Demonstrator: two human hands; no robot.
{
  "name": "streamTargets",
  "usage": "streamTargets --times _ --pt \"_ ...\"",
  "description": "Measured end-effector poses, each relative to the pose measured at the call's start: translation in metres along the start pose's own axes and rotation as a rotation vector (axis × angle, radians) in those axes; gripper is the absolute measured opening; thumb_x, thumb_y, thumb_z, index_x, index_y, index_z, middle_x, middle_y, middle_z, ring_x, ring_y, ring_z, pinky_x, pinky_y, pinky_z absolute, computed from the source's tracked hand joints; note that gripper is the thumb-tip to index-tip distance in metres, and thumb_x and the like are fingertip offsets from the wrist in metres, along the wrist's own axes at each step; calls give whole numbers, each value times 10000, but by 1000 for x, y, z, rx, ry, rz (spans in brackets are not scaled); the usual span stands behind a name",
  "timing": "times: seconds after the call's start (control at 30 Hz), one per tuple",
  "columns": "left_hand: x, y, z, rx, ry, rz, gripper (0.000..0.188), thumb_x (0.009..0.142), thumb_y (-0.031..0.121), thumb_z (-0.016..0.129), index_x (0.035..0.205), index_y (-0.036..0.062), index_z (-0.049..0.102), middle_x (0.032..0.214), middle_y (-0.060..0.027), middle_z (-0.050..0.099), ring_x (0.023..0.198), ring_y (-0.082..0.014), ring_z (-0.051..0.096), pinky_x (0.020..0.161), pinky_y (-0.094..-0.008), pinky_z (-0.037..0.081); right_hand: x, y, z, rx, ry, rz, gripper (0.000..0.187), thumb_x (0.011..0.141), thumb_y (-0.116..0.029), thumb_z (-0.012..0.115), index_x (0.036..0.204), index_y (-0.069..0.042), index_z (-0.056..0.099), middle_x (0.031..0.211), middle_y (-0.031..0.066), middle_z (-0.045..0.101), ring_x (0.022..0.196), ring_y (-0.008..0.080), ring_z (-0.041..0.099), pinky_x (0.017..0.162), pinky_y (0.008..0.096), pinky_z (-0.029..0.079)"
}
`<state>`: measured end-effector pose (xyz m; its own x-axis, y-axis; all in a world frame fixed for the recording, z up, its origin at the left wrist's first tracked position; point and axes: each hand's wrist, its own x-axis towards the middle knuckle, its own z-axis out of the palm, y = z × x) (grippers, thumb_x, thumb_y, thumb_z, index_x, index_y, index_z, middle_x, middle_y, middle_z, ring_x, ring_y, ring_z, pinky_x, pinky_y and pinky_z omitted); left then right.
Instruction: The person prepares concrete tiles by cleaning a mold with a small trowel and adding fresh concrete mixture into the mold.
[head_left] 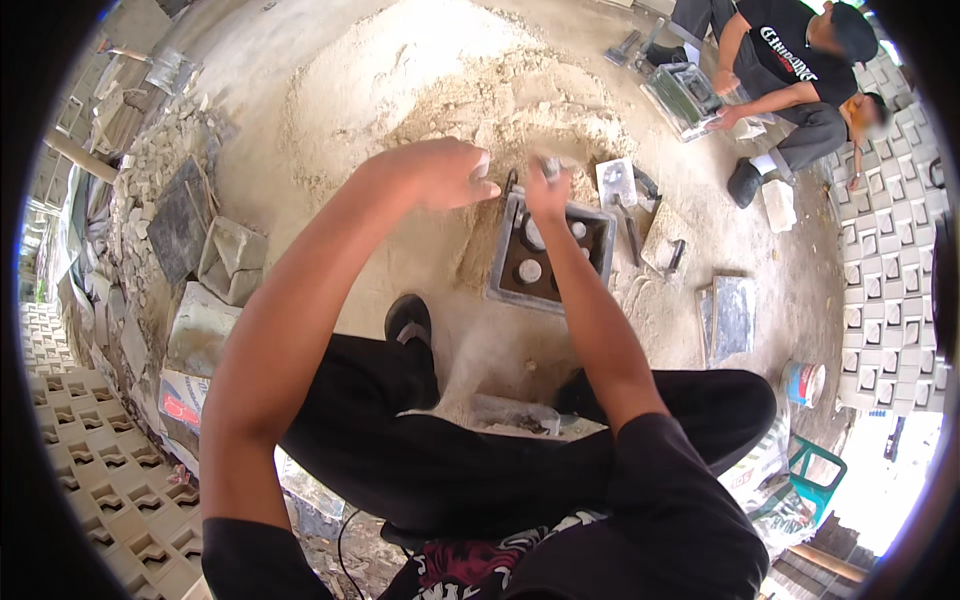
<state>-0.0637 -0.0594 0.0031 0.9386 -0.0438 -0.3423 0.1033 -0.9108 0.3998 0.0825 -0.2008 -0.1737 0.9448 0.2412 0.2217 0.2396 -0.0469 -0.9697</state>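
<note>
The left hand [452, 177] has released fingers; the right hand [549, 190], over the mould's [523, 299] far edge, I cannot tell.

The box [528, 299] sat on the floor [500, 345] before the person's legs [710, 402]. The sand heap [420, 80] lay beyond it, the rubble [140, 165] left, the bucket [804, 384] right.

The box [527, 300] has a dull, dusty rim; sand [430, 60] looks powdery, trousers [450, 470] matt cloth, the stool [826, 452] smooth plastic.
</note>
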Motion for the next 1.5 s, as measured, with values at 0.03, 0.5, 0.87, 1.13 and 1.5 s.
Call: streamTargets --times 0.03,0.5,0.87,1.13,1.5 --pt "2 2 0 -24 -36 -5 451 912 438 556 1101 29 586 991 -174 661 918 -315 633 783 -418 482 7 1 -1 -89 -40 -1 383 883 -248 614 604 4 545 508 37 492 507 112 435 496 354 364" --pt "4 -1 4 18 -31 -25 464 909 448 562 1125 38 588 1018 -171 663 939 -310 632 799 -407 482 23 22 -17 -65 -64 89 343 858 -297 627 795 40 645 728 160 660 694 249 630 690 390 469" --pt "4 2 1 31 -73 -47 457 908 450 563 1129 51 586 1047 -167 665 977 -302 633 822 -408 485 -12 -18 -19 -177 -263 140 296 863 -246 633 789 40 646 698 118 657 693 160 617 638 367 467" --pt "12 17 4 51 -118 -50 467 915 459 549 1124 42 588 1047 -172 661 963 -299 638 821 -408 489 -37 4 -37 -55 -220 180 315 890 -247 618 738 28 631 608 112 609 575 152 545 596 357 446" --pt "31 29 7 65 -76 33 465 912 455 547 1087 29 607 999 -158 669 933 -299 639 811 -404 489 -88 -4 -56 -17 -184 42 341 921 -224 582 691 27 578 552 62 517 567 112 423 541 358 395"
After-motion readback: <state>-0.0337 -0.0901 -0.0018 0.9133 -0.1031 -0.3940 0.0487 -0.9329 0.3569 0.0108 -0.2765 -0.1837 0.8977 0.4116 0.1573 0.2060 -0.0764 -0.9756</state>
